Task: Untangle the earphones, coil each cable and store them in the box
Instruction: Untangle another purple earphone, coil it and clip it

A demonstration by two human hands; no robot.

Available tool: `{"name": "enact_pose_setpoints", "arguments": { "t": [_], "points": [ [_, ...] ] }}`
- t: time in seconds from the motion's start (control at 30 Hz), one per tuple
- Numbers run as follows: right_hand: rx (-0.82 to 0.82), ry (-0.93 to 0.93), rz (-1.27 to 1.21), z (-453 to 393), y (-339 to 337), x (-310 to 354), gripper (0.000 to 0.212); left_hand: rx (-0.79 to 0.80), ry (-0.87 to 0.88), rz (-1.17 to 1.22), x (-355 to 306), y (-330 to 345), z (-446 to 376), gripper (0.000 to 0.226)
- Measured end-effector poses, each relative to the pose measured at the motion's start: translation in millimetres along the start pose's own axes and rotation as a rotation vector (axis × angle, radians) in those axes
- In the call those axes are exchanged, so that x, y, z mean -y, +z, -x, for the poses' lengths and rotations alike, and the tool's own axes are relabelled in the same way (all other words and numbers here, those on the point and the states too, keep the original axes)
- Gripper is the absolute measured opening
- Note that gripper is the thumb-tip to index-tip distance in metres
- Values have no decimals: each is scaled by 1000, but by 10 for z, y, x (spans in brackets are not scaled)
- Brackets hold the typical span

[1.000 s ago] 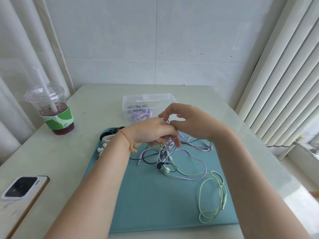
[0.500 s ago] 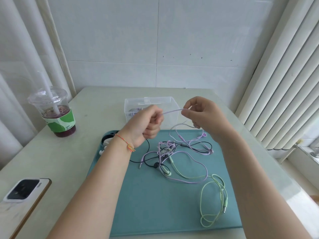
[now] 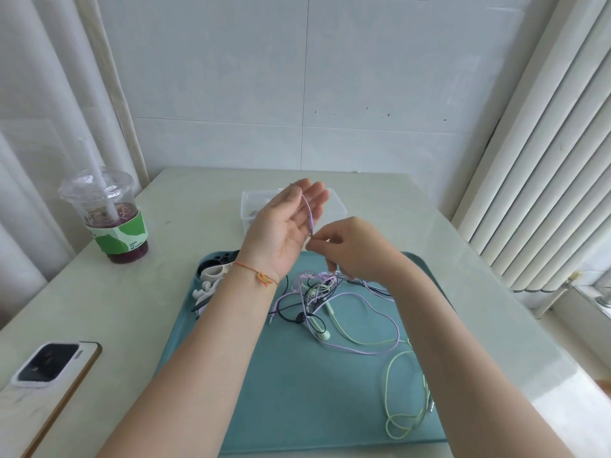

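Since the earlier frame the left hand (image 3: 287, 223) has opened flat, the purple cable (image 3: 308, 209) lying across its straight fingers. The right hand (image 3: 344, 249) pinches that cable's end; winding now may drag the tangle (image 3: 317, 292) tighter.

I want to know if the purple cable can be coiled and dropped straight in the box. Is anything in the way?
Yes. The purple cable runs from the left hand and right hand down into a tangle with the green and black cables on the mat. The box lies just behind the hands, with nothing visible between.
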State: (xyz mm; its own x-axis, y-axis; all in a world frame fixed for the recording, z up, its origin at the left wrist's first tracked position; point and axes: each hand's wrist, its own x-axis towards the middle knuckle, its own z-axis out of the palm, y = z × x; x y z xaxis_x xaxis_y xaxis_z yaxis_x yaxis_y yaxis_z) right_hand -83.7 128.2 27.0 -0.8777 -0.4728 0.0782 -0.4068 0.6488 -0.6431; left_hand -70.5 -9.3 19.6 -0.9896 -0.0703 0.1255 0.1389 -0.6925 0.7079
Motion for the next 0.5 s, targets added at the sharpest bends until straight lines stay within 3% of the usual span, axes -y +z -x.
{"name": "enact_pose_setpoints", "arguments": {
  "t": [0.23, 0.4, 0.5],
  "points": [
    [35, -2, 52, 87, -170, 82, 13, -51, 156, -472, 121, -81, -28, 25],
    [-147, -62, 7, 40, -317, 76, 15, -4, -31, -601, 147, -13, 8, 24],
    [-210, -90, 6, -20, -304, 26, 11, 45, -231, -522, 143, 8, 24, 32]
  ]
}}
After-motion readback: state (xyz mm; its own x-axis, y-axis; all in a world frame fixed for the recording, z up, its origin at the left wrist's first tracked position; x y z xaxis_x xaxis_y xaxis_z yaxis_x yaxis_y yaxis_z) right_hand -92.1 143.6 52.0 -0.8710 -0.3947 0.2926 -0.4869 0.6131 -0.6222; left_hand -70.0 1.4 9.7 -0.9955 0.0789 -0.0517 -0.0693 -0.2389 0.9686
